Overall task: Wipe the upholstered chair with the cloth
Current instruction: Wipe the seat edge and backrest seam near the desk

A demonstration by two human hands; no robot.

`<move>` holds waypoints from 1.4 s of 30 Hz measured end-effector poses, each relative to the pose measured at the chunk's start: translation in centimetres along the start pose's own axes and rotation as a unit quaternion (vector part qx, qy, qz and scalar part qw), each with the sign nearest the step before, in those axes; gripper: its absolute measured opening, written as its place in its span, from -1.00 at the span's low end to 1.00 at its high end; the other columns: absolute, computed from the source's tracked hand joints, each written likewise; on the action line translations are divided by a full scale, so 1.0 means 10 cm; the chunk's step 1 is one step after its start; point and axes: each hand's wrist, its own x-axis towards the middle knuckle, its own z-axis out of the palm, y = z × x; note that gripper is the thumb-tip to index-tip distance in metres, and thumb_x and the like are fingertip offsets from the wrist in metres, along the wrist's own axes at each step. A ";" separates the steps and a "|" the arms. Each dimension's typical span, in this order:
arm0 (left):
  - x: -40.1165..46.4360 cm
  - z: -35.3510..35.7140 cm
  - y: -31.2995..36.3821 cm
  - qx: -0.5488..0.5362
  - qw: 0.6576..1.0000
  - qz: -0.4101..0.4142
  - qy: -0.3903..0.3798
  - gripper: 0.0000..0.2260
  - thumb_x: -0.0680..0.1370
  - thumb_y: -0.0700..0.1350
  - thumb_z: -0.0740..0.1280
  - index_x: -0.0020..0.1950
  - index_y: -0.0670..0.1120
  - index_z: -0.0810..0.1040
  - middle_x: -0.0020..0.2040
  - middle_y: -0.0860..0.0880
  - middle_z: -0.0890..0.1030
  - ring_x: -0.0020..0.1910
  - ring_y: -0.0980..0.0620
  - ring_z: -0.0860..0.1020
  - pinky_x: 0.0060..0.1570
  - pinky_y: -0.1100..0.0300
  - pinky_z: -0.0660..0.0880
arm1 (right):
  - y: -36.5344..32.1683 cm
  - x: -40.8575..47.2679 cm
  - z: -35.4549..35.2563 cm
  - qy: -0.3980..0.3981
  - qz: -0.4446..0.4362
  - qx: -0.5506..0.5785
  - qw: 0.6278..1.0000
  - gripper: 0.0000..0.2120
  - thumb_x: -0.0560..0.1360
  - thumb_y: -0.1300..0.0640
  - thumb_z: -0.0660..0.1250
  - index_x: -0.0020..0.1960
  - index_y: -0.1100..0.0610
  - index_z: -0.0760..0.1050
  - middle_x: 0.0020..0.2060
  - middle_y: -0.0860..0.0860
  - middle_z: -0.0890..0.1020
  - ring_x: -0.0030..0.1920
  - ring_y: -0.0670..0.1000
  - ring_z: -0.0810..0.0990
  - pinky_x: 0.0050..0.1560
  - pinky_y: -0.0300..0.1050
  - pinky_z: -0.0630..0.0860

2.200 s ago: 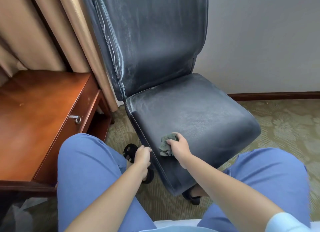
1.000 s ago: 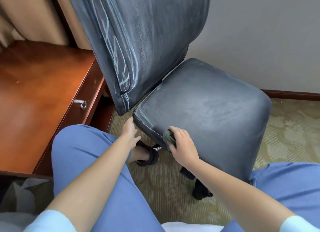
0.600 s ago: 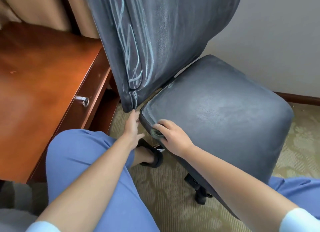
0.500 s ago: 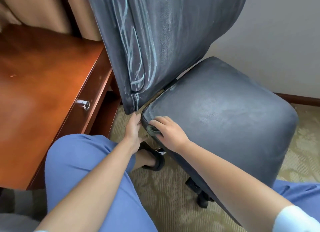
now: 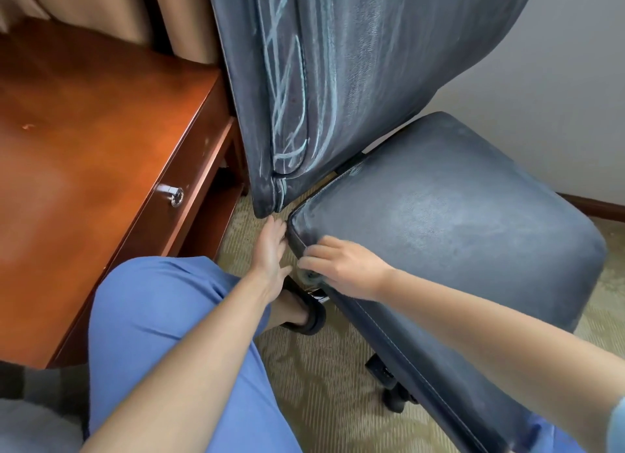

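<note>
The dark blue-grey upholstered chair has its seat in the middle right and its streaked backrest rising above it. My right hand holds a small grey cloth against the seat's near left corner; only a bit of cloth shows under the fingers. My left hand lies with straight fingers against the seat's side edge, just below the backrest's bottom corner.
A reddish wooden desk with a drawer knob stands close on the left of the chair. Tan curtains hang behind. Patterned carpet, chair castors, my blue-trousered legs and a black sandal lie below.
The chair has swung round, its backrest nearing the desk. My right hand slid the cloth along the seat edge to the left corner. My left hand moved up to the seat's side.
</note>
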 end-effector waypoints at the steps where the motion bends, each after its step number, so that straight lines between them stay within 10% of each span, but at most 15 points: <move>1: 0.01 0.00 0.00 -0.005 1.000 -0.004 -0.001 -0.49 0.63 0.20 -0.06 0.53 0.02 0.18 0.52 0.09 0.23 0.49 0.04 0.21 0.45 -0.11 0.11 | 0.03 0.16 0.01 0.007 0.010 -0.001 1.000 -0.64 0.45 0.25 0.06 0.11 0.20 0.55 -0.06 0.07 0.60 -0.14 0.14 0.49 -0.15 -0.02 0.50; 6: 0.03 -0.01 0.04 -0.007 1.000 -0.014 0.024 -0.57 0.60 0.24 -0.04 0.34 0.13 0.42 0.39 0.05 0.44 0.36 -0.02 0.39 0.40 -0.17 0.19 | 0.11 0.49 -0.01 0.023 0.052 0.009 0.998 -0.58 0.32 0.38 0.38 0.17 0.22 0.53 -0.03 0.11 0.61 -0.14 0.17 0.50 -0.06 -0.03 0.47; 13: 0.01 -0.02 0.08 0.003 0.999 -0.010 0.036 -0.45 0.61 0.25 -0.11 0.49 0.01 0.28 0.47 0.07 0.33 0.46 0.01 0.27 0.43 -0.23 -0.07 | 0.10 -0.19 -0.04 -0.033 -0.070 0.027 0.997 -0.65 0.40 0.30 0.29 0.17 0.14 0.46 0.03 0.05 0.58 -0.09 0.08 0.42 -0.10 -0.09 0.48; 22: 0.00 0.03 0.08 -0.002 0.999 -0.014 0.045 -0.45 0.60 0.26 -0.08 0.48 0.02 0.31 0.46 0.08 0.36 0.39 0.05 0.36 0.43 -0.19 0.11 | 0.25 0.36 -0.15 -0.054 -0.109 -0.019 0.992 -0.65 0.33 0.29 0.43 0.11 0.23 0.55 -0.02 0.14 0.60 -0.15 0.19 0.54 -0.15 0.00 0.56; 32: 0.01 0.04 0.06 0.002 0.998 -0.008 0.056 -0.47 0.60 0.25 -0.07 0.45 0.03 0.34 0.44 0.09 0.38 0.39 0.07 0.35 0.44 -0.18 0.10 | 0.22 0.21 -0.11 -0.060 -0.169 -0.027 0.984 -0.66 0.43 0.27 0.11 0.15 0.19 0.51 -0.01 0.14 0.60 -0.14 0.18 0.53 -0.23 -0.03 0.52; 36: 0.00 0.07 0.09 -0.005 0.998 -0.011 0.061 -0.47 0.61 0.24 -0.07 0.45 0.01 0.35 0.44 0.07 0.38 0.40 0.04 0.35 0.44 -0.15 0.12 | 0.29 0.37 -0.22 -0.094 -0.226 -0.034 0.969 -0.63 0.38 0.24 0.39 0.18 0.15 0.45 -0.04 0.12 0.59 -0.18 0.17 0.53 -0.31 -0.04 0.52; 42: 0.00 0.04 0.10 -0.017 0.998 -0.012 0.060 -0.46 0.61 0.24 -0.07 0.44 -0.01 0.36 0.42 0.05 0.41 0.33 0.04 0.42 0.42 -0.13 0.19 | 0.29 0.36 -0.04 -0.009 -0.138 -0.014 0.990 -0.67 0.44 0.32 0.24 0.19 0.18 0.49 0.02 0.13 0.59 -0.11 0.12 0.44 -0.08 -0.08 0.41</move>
